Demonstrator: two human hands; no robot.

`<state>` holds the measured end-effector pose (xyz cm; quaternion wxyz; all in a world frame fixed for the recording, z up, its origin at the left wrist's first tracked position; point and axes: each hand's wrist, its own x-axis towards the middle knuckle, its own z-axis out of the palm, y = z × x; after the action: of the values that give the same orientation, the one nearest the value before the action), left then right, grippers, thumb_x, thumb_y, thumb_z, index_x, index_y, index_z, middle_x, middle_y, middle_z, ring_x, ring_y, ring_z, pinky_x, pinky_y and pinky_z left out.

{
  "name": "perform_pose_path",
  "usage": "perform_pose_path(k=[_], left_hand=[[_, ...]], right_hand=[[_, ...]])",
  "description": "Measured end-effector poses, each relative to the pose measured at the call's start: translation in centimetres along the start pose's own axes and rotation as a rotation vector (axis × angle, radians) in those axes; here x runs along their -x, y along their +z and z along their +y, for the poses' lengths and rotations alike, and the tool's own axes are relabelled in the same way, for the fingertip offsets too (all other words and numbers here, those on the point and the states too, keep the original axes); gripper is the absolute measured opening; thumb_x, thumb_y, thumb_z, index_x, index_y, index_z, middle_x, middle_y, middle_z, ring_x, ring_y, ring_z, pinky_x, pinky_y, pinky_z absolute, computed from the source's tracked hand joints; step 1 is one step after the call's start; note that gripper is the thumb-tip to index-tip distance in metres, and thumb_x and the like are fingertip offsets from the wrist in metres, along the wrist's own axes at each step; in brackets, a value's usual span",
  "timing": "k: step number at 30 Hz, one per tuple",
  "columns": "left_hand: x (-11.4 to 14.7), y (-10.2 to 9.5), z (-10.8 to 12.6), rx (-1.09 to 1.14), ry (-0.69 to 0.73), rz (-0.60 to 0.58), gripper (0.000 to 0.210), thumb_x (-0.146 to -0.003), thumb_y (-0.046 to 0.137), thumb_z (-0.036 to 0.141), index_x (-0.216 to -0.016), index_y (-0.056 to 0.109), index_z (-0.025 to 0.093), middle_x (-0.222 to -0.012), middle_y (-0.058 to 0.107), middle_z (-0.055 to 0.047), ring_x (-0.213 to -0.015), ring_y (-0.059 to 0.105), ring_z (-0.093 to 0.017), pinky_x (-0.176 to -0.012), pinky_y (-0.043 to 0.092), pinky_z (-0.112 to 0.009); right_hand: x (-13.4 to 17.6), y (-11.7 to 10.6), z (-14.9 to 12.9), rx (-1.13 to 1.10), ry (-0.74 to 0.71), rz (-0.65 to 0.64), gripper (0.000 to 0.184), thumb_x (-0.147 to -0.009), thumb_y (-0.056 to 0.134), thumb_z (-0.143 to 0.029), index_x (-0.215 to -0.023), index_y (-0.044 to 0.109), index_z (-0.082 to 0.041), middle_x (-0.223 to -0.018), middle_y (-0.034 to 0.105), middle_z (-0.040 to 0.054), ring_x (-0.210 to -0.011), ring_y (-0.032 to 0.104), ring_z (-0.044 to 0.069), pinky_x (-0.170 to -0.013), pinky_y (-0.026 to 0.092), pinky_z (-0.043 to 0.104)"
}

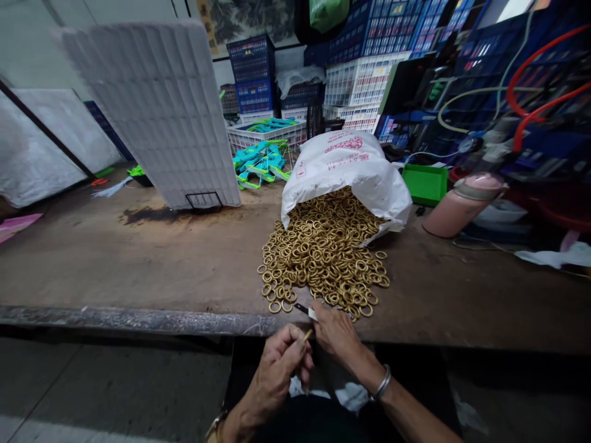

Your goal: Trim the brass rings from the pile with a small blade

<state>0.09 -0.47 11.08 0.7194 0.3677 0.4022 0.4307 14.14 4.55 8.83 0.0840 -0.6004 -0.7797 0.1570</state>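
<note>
Pinched between thumb and fingers of the left hand (pixel 286 354), at seven o'clock from the centre of the ring pile (pixel 323 252): a small gold-coloured piece (pixel 308 335), seen edge-on, apparently a ring, too covered by the fingers to tell its full shape. At six o'clock, just beside, the right hand (pixel 335 329), fingers closed on a slim tool (pixel 312 314) with a pale handle and a dark blade-like tip pointing towards ten o'clock. Around the right wrist, a silver-coloured bangle (pixel 382 383).

Directly beyond both hands, the pile itself: many loose gold-coloured rings, spread across a brown table (pixel 92 264) near its front edge. Between twelve and one, a white sack (pixel 346 163) with red print, lying on its side, open mouth facing the hands, more rings inside. At two, a shallow green tray (pixel 425 184); farther right, a pink bottle (pixel 464 203). At eleven, turquoise and green pieces (pixel 265 161) in a tangled heap. At ten, a tall white ribbed panel (pixel 157 117), tilted. Farthest off, towards twelve, stacked blue and white crates (pixel 353 80).
</note>
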Motion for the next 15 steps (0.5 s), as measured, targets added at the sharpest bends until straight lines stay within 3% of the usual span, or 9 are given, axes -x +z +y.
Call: perform_pose_path(k=[8,12,15], left_hand=[[-0.4,-1.6,-0.5,0.266,-0.026,0.092,0.026,-0.071,0.062,0.037,-0.069,0.053,0.013,-0.074,0.061,-0.006,-0.051,0.051,-0.009,-0.040,0.040,-0.018],[-0.5,-2.1,-0.5,0.385,-0.082,0.071,0.018,-0.071,0.062,0.026,-0.083,0.053,0.015,-0.071,0.059,-0.003,-0.052,0.053,-0.010,-0.040,0.039,-0.017],[-0.6,-2.3,-0.5,0.445,-0.130,0.064,0.021,-0.070,0.061,0.027,-0.086,0.055,0.014,-0.069,0.057,-0.002,-0.053,0.052,-0.009,-0.042,0.039,-0.018]], right_hand=[[-3.3,0.4,-2.5,0.030,0.078,0.107,0.012,-0.081,0.041,-0.018,-0.089,0.051,-0.017,-0.071,0.065,0.0050,-0.063,0.060,0.016,-0.052,0.026,0.025],[-4.2,0.9,-2.9,0.117,0.094,0.097,0.013,-0.081,0.042,-0.018,-0.092,0.050,-0.018,-0.071,0.065,0.0071,-0.064,0.061,0.018,-0.053,0.027,0.025],[-4.5,0.7,-2.7,0.118,0.115,0.083,0.013,-0.080,0.042,-0.018,-0.090,0.051,-0.018,-0.072,0.065,0.0072,-0.065,0.061,0.018,-0.053,0.028,0.025]])
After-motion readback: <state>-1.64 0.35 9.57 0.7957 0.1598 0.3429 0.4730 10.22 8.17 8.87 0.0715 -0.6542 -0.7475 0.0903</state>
